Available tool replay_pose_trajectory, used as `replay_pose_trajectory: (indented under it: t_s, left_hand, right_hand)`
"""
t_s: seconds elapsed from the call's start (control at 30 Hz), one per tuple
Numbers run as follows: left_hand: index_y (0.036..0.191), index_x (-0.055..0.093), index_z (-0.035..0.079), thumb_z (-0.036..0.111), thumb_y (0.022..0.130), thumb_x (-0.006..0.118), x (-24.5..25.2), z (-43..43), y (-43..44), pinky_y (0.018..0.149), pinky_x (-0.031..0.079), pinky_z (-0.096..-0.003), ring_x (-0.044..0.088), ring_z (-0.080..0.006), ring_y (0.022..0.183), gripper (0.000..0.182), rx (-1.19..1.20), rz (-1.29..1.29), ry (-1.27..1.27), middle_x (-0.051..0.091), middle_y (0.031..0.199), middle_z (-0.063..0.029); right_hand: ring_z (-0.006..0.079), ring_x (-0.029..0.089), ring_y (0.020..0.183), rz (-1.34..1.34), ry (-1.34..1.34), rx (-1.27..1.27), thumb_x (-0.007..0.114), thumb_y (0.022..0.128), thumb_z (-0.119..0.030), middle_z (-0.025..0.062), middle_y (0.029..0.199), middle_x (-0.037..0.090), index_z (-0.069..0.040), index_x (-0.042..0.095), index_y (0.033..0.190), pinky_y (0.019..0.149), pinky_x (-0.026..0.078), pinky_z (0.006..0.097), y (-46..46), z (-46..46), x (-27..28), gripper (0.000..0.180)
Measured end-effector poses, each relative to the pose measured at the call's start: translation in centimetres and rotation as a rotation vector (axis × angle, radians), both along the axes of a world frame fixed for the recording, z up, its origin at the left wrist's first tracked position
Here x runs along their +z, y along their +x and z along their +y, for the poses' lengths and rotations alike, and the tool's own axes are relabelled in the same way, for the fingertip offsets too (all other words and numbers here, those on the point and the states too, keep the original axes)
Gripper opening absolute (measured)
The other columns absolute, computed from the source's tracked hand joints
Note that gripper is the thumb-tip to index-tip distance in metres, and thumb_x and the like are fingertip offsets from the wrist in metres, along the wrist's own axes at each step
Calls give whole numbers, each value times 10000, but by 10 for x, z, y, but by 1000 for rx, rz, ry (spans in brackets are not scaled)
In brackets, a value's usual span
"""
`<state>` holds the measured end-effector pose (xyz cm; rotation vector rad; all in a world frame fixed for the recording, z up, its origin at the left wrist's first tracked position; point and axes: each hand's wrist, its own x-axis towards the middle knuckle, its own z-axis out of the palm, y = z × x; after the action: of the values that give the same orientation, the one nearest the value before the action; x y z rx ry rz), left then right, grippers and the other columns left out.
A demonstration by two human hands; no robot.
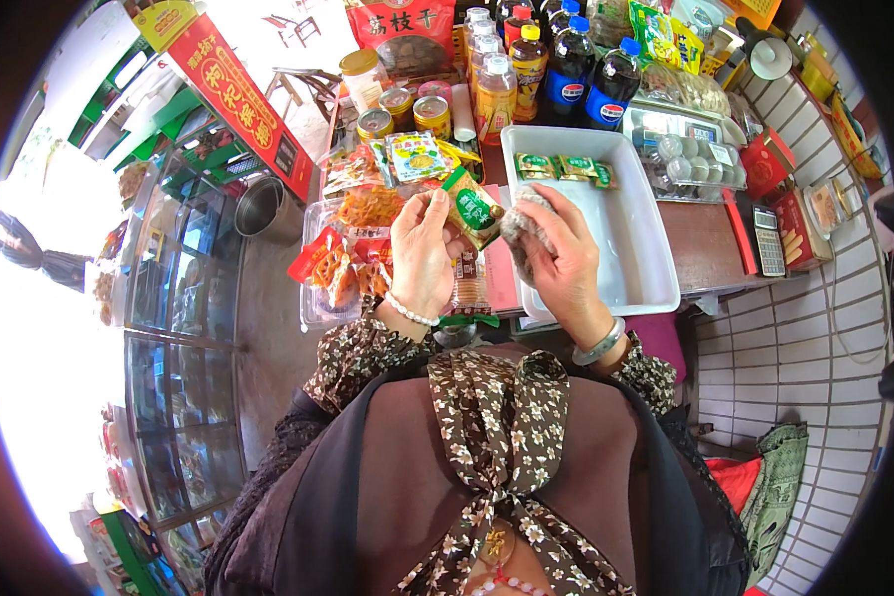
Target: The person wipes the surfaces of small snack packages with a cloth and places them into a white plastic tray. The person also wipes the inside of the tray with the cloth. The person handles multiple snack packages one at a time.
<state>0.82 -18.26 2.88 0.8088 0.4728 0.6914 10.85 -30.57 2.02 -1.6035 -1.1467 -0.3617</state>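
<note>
Between the thumb and fingers of my left hand (426,253) is a small green and gold snack packet (471,208), tilted and bearing writing. My right hand (572,261) grips a bunched grey cloth (525,232) close to the packet's right edge; whether the two touch, I cannot tell. Behind and to the right of that hand lies a white plastic tray (644,253). Several similar green packets (566,167) rest along its far end. Left of my left hand, a clear plastic container (314,298) holds bagged orange snacks (335,272).
Cola bottles (612,83) and juice bottles (496,97) stand at the back, beside several cans (432,115). An egg carton (696,167) and a calculator (768,238) lie to the right. A metal bucket (268,208) and glass display case (186,335) are on the left.
</note>
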Motion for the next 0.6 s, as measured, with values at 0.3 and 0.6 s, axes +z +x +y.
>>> replay_pose_trajectory:
  t_s: [0.3,0.6]
  left_hand:
    - [1011,562,9,158,953,528,-14,-6,7,606,513,-247,575,-76,744,163,-54,-5,137,589,855,-15]
    - [995,533,47,176,963,509,-5,3,5,707,538,-311,592,-110,806,135,24,-31,105,588,902,-16]
  right_hand:
    - [314,598,1010,-147,-111,34,669,733,39,148,1173,578,-58,624,1079,821,506,341,-6,-1,4,362]
    - [116,604,837,646,-107,252,509,881,32,77,946,645,-28,587,1191,741,480,234,32,-15,-1,325]
